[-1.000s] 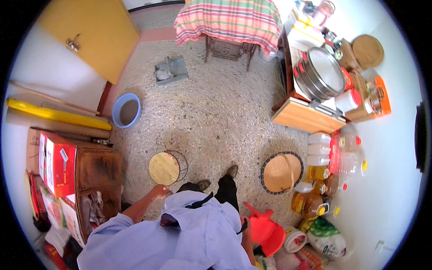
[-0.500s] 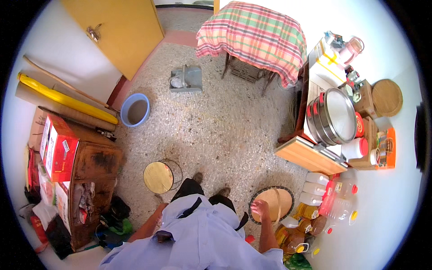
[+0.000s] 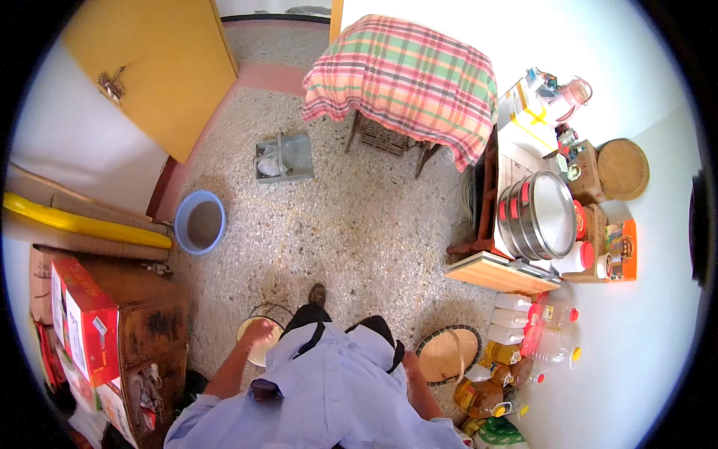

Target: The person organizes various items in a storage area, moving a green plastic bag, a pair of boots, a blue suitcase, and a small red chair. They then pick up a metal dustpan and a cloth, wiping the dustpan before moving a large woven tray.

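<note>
Standing upright, left hand (image 3: 258, 329) rests flat, fingers apart, on the pale basket (image 3: 254, 344); right hand (image 3: 411, 364) nears the tray (image 3: 449, 354), grip unclear; best lift both level.

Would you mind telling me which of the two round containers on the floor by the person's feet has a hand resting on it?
The pale one under the left hand, the round container with the thin wire handle. The dark-rimmed woven basket sits beside the right hand, apparently untouched.

one blue basin (image 3: 199, 222), two round stools (image 3: 449, 354)
</note>
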Demonstrator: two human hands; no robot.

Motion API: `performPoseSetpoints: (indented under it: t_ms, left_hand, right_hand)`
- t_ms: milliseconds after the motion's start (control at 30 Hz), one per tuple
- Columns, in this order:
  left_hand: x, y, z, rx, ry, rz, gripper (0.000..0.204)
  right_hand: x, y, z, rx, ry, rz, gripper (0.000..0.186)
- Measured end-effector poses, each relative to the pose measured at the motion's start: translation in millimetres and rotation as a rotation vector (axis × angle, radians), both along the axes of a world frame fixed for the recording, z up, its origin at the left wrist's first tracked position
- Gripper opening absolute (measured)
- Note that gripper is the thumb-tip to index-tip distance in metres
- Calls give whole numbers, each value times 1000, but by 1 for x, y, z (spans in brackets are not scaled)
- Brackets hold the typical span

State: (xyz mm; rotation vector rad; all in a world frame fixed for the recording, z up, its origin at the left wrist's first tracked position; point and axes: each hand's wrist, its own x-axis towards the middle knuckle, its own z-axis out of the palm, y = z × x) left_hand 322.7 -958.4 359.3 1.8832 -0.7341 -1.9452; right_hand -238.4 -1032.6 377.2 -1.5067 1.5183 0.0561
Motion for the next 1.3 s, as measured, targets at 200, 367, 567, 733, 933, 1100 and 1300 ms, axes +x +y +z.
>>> performPoseSetpoints:
  t_ms: [200, 367, 567, 733, 933, 1100, 1300]
  left_hand:
    - [58, -123, 72, 18, -182, 183, 16]
    - [56, -157, 75, 3, -313, 90, 17]
    - [51, -118, 22, -35, -140, 125, 14]
    - [13, -191, 64, -77, -413, -99, 17]
    - [60, -240, 93, 55, -495, -115, 19]
    - [115, -308, 90, -102, -500, -156, 20]
    - [199, -399, 48, -145, -453, -494, 20]
  right_hand:
    - [38, -33, 11, 77, -134, -239, 28]
    - [56, -101, 8, 86, -174, -257, 27]
    - [91, -222, -15, 165, -326, -14, 10]
    - [95, -323, -34, 382, -601, -268, 12]
    - [163, -383, 29, 556, -354, -487, 26]
    - [155, -340, -6, 703, -487, -647, 20]
    - [213, -230, -3, 689, -99, -663, 22]
